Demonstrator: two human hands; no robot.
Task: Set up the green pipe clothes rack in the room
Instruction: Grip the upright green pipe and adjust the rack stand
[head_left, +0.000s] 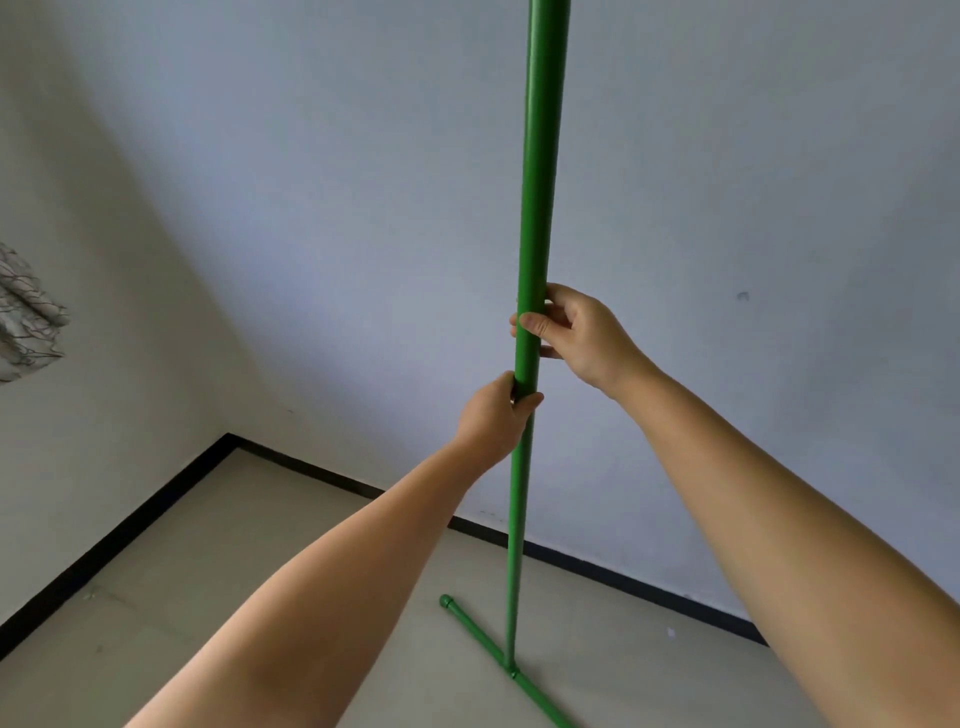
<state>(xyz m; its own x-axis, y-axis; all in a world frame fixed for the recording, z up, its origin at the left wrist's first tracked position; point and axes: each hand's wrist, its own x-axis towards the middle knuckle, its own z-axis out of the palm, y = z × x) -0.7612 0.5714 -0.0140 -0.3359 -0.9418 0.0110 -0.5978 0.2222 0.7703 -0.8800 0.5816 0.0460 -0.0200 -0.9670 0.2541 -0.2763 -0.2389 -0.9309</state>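
A green pipe upright (537, 182) of the clothes rack stands in front of me and runs out of the top of the view. A thinner lower pipe (515, 545) carries it down to a green foot bar (480, 636) lying on the floor. My right hand (576, 332) grips the thicker upper pipe at about mid-height. Just below it, my left hand (493, 415) is closed around the pipe where the thick tube meets the thin one. The joint itself is hidden under my left fingers.
The rack stands near a room corner, with a pale blue wall (727, 260) behind and a white wall (78, 364) to the left. A black skirting (130, 525) edges the beige tiled floor (234, 571). A patterned cloth (26, 312) hangs at the left edge.
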